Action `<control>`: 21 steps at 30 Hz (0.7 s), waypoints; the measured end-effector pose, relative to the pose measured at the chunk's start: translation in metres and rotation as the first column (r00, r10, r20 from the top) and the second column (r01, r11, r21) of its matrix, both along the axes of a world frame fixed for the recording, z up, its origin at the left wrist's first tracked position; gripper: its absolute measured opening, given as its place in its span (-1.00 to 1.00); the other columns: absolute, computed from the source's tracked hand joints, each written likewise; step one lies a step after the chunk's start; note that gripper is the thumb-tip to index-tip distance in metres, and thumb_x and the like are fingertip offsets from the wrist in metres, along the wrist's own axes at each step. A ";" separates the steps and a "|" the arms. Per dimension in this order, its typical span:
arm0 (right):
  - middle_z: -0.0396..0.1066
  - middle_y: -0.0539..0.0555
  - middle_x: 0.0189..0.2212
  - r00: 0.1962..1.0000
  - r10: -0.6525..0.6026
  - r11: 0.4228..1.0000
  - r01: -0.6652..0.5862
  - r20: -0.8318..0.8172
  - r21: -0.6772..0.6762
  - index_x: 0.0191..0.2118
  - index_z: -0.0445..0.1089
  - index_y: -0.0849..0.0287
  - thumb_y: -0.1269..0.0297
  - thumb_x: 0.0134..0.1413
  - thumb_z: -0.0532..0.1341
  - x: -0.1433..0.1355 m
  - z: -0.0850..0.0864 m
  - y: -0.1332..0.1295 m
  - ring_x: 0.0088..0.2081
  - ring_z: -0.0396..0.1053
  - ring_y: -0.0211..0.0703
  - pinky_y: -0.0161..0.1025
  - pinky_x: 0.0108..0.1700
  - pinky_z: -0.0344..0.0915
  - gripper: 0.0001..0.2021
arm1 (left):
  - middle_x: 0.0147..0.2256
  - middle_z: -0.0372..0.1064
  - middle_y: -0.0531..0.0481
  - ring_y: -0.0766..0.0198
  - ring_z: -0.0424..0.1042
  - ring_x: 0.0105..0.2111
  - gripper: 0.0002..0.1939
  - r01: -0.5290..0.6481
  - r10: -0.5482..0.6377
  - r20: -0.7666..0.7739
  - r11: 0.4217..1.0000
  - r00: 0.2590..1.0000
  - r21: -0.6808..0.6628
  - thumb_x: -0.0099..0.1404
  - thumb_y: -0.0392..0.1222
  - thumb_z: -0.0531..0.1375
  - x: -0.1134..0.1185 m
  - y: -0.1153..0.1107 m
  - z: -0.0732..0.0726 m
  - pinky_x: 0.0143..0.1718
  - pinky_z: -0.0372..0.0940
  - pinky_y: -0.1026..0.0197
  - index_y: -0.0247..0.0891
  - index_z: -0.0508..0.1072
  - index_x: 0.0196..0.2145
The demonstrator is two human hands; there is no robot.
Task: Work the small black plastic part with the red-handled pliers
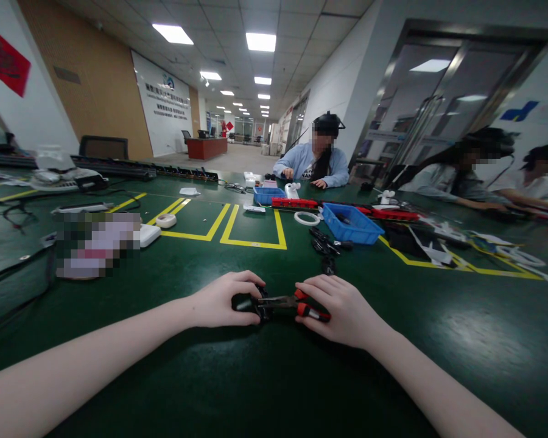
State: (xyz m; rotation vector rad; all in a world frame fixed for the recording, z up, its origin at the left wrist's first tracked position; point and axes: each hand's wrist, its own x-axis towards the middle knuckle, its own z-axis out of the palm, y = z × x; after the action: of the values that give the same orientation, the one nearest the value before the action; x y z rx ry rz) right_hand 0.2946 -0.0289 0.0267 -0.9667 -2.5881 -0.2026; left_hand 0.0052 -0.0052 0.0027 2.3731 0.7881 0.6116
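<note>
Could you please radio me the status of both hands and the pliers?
Right hand gripping red-handled pliers. Left hand holding small black part at plier tips. Black cable bundle lies beyond.

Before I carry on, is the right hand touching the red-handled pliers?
Touching. The head view shows the right hand holding the pliers, fingers over one red handle, thumb against the other.

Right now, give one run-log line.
left hand: gripping small black object | right hand: gripping red-and-black-handled metal pliers, tips at object | beyond: blue plastic bin
</note>
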 end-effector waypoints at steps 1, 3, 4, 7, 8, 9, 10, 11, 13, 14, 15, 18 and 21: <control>0.52 0.22 -0.12 1.000 -0.003 1.000 0.003 -0.014 -0.010 0.00 0.42 0.23 0.10 0.05 0.31 -0.001 0.000 0.000 -0.12 0.48 0.04 0.01 -0.09 0.42 -0.57 | 0.09 0.32 -0.10 0.03 0.35 0.08 -0.72 0.000 0.000 -0.006 1.000 1.000 -0.003 0.16 -0.11 0.36 0.000 0.000 0.000 0.15 0.21 -0.07 -0.20 0.51 -0.17; 0.52 0.22 -0.11 0.999 -0.013 1.000 0.012 -0.035 -0.024 0.00 0.41 0.23 0.09 0.06 0.31 -0.002 0.000 -0.002 -0.12 0.47 0.04 0.00 -0.09 0.42 -0.57 | 0.10 0.32 -0.10 0.02 0.34 0.09 -0.69 -0.004 0.003 -0.016 1.000 1.000 -0.011 0.15 -0.07 0.37 0.000 0.001 0.000 0.14 0.20 -0.08 -0.18 0.50 -0.16; 0.52 0.22 -0.11 0.999 -0.019 0.999 0.018 -0.038 -0.027 0.00 0.42 0.23 0.09 0.06 0.31 -0.003 0.000 -0.002 -0.11 0.47 0.04 0.00 -0.09 0.42 -0.57 | 0.10 0.32 -0.09 0.02 0.34 0.09 -0.69 -0.005 0.005 -0.018 1.000 1.000 -0.015 0.15 -0.06 0.37 0.000 0.001 0.000 0.14 0.20 -0.08 -0.18 0.50 -0.17; 0.52 0.22 -0.11 0.999 -0.028 0.999 0.028 -0.028 -0.017 -0.01 0.42 0.23 0.11 0.06 0.31 -0.005 0.001 -0.004 -0.12 0.47 0.04 0.00 -0.09 0.41 -0.58 | 0.09 0.33 -0.11 0.02 0.35 0.08 -0.71 -0.011 0.011 -0.006 0.999 1.000 -0.031 0.15 -0.06 0.38 0.000 0.001 0.000 0.13 0.21 -0.06 -0.21 0.51 -0.20; 0.52 0.22 -0.12 0.999 -0.028 1.000 0.028 -0.022 -0.013 -0.01 0.42 0.23 0.11 0.06 0.31 -0.006 0.001 -0.004 -0.12 0.47 0.04 0.00 -0.09 0.41 -0.58 | 0.08 0.34 -0.12 0.02 0.35 0.07 -0.71 -0.012 0.012 0.001 0.999 1.000 -0.038 0.15 -0.06 0.38 0.000 0.002 0.000 0.13 0.21 -0.06 -0.22 0.51 -0.21; 0.52 0.22 -0.12 0.999 -0.028 1.000 0.028 -0.017 -0.009 0.00 0.42 0.23 0.11 0.05 0.32 -0.006 0.000 -0.004 -0.12 0.47 0.04 0.00 -0.09 0.41 -0.58 | 0.08 0.35 -0.12 0.02 0.36 0.07 -0.71 -0.013 0.014 0.007 0.999 1.000 -0.045 0.14 -0.06 0.38 0.000 0.002 0.000 0.12 0.21 -0.05 -0.22 0.51 -0.22; 0.52 0.21 -0.12 1.000 -0.027 1.000 0.027 -0.013 -0.005 -0.01 0.43 0.24 0.12 0.05 0.32 -0.006 -0.001 -0.004 -0.13 0.47 0.03 0.00 -0.09 0.41 -0.58 | 0.07 0.36 -0.12 0.03 0.36 0.06 -0.72 -0.013 0.014 0.013 0.999 1.000 -0.050 0.14 -0.06 0.38 0.000 0.002 -0.001 0.12 0.22 -0.04 -0.22 0.51 -0.23; 0.52 0.21 -0.12 1.000 -0.027 1.000 0.027 -0.009 -0.003 -0.01 0.43 0.24 0.11 0.04 0.33 -0.006 -0.001 -0.003 -0.13 0.47 0.03 0.00 -0.09 0.41 -0.57 | 0.06 0.36 -0.12 0.04 0.37 0.06 -0.72 -0.011 0.012 0.021 0.999 1.000 -0.053 0.14 -0.06 0.38 0.000 0.002 -0.001 0.11 0.23 -0.03 -0.23 0.50 -0.24; 0.52 0.21 -0.12 1.000 -0.029 1.000 0.029 -0.003 -0.002 -0.01 0.43 0.25 0.11 0.03 0.34 -0.006 -0.003 -0.002 -0.14 0.47 0.04 0.00 -0.10 0.41 -0.56 | 0.06 0.37 -0.12 0.05 0.38 0.04 -0.72 -0.001 0.003 0.038 0.999 0.999 -0.054 0.13 -0.07 0.39 0.000 0.002 -0.001 0.11 0.24 -0.01 -0.24 0.50 -0.24; 0.52 0.21 -0.13 1.000 -0.031 1.000 0.031 -0.001 -0.003 -0.01 0.43 0.25 0.10 0.03 0.34 -0.006 -0.004 -0.002 -0.14 0.47 0.04 0.00 -0.11 0.41 -0.56 | 0.05 0.37 -0.13 0.05 0.39 0.04 -0.72 0.003 -0.001 0.046 0.998 0.999 -0.057 0.13 -0.07 0.39 0.000 0.002 -0.001 0.10 0.24 0.01 -0.24 0.50 -0.25; 0.52 0.20 -0.13 0.999 -0.032 0.999 0.032 0.001 -0.007 -0.01 0.43 0.25 0.10 0.03 0.34 -0.006 -0.005 -0.002 -0.14 0.47 0.05 0.00 -0.10 0.41 -0.56 | 0.05 0.36 -0.13 0.05 0.39 0.03 -0.72 0.006 -0.003 0.051 0.998 0.999 -0.063 0.13 -0.08 0.39 0.000 0.002 -0.001 0.10 0.25 0.01 -0.25 0.49 -0.25; 0.52 0.20 -0.12 1.000 -0.026 0.999 0.026 0.001 -0.027 0.00 0.42 0.24 0.11 0.03 0.34 -0.007 -0.006 -0.001 -0.13 0.46 0.04 0.01 -0.09 0.40 -0.56 | 0.06 0.36 -0.14 0.04 0.39 0.04 -0.73 0.006 0.000 0.061 0.996 0.998 -0.092 0.12 -0.10 0.39 0.000 0.001 0.000 0.10 0.26 0.02 -0.25 0.50 -0.26; 0.52 0.20 -0.13 1.000 -0.019 0.999 0.019 -0.002 -0.036 -0.01 0.42 0.25 0.12 0.02 0.35 -0.007 -0.006 -0.002 -0.14 0.46 0.03 0.00 -0.09 0.40 -0.56 | 0.07 0.36 -0.13 0.04 0.39 0.05 -0.73 0.004 0.003 0.066 0.995 0.998 -0.104 0.12 -0.11 0.39 0.000 0.001 0.000 0.11 0.25 0.02 -0.24 0.50 -0.24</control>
State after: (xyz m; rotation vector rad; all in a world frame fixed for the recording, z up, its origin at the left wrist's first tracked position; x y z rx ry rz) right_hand 0.2874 -0.0306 0.0207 -1.0035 -2.5892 -0.1603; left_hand 0.0050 -0.0038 0.0022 2.2469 0.7713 0.6295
